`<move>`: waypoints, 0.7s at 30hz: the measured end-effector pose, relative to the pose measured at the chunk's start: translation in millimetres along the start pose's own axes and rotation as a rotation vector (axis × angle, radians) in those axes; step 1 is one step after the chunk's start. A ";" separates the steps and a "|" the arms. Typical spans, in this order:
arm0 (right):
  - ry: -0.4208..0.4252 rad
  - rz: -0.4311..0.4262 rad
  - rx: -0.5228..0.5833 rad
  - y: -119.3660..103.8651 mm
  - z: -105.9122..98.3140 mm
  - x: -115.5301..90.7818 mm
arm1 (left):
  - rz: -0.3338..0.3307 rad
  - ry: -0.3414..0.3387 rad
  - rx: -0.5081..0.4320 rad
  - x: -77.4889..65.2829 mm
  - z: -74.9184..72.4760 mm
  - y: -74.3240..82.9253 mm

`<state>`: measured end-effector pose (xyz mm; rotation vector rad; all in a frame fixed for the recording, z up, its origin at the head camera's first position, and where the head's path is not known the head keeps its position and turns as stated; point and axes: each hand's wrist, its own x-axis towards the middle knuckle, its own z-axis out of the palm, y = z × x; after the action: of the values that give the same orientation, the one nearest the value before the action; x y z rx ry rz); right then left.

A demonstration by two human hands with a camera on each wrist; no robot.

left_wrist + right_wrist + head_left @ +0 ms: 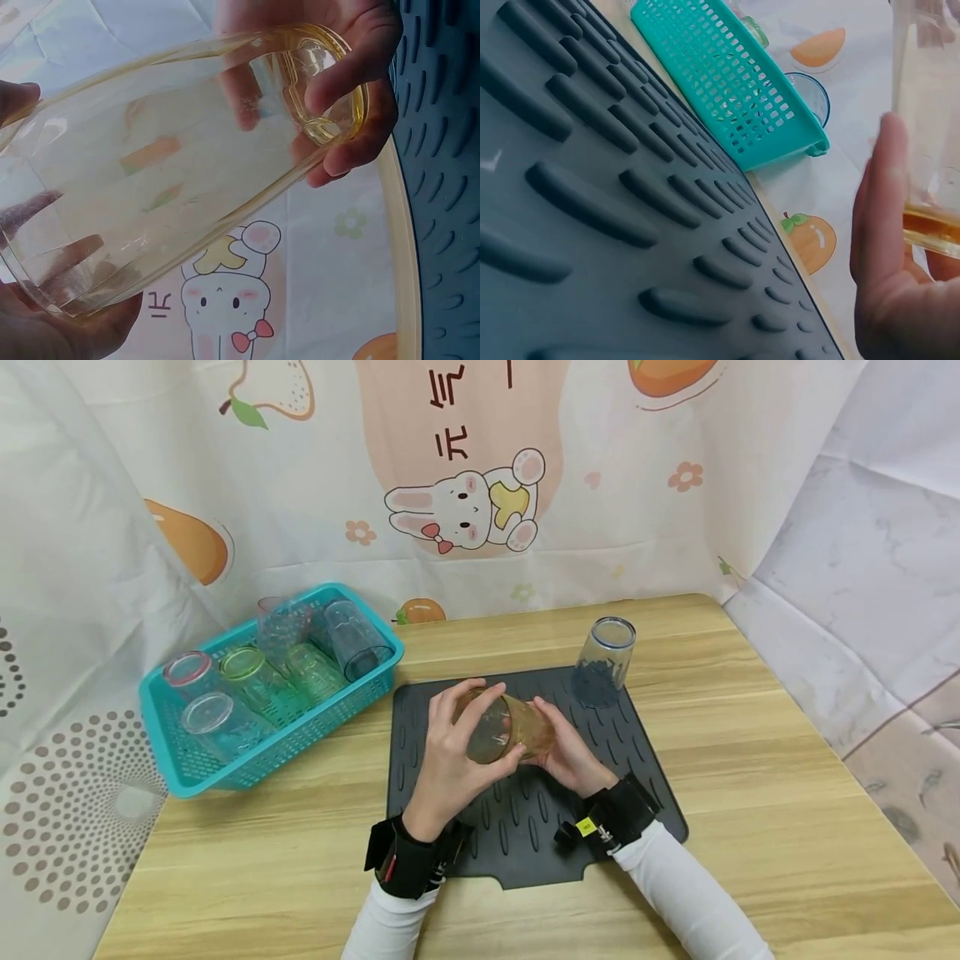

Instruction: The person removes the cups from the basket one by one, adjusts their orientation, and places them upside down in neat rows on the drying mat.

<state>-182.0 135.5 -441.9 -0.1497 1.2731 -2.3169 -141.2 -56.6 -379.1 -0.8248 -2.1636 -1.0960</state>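
Note:
Both hands hold a clear amber drinking glass (pixel 531 727) tilted on its side above a dark ridged drying mat (pixel 517 814). My left hand (pixel 459 756) grips the rim end, thumb on the near side and fingers over the far side. Around the thick base end curl the fingers of my right hand (pixel 567 753). In the left wrist view the whole length of the amber glass (pixel 187 150) shows, with the right hand (pixel 360 82) at its base. The right wrist view catches only part of the glass (pixel 930 172) beside the right hand (pixel 892 300).
A blue-tinted glass (pixel 603 660) stands on the mat's back right corner. To the left, a turquoise perforated basket (pixel 273 739) holds several glasses, among them a green-rimmed glass (pixel 251 672) and a red-rimmed one (pixel 189 670). A printed curtain (pixel 300 539) hangs behind the wooden table (pixel 750 760).

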 end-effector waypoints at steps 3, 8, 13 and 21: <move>0.067 -0.015 -0.027 1.1 1.8 -0.5 | 0.000 -0.006 0.000 0.3 0.9 1.1; 0.165 -0.065 -0.072 2.5 5.3 -1.4 | -0.014 -0.018 -0.009 -0.1 2.4 2.0; 0.237 -0.151 -0.123 3.4 6.3 -1.6 | -0.020 -0.046 -0.015 -0.6 2.9 1.6; 0.262 -0.257 -0.256 -4.8 4.2 -0.1 | -0.036 -0.098 0.004 -1.8 -2.4 -1.0</move>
<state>-182.3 134.5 -435.6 -0.1014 1.7741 -2.4375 -140.3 -59.5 -379.7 -0.8570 -2.2691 -1.0892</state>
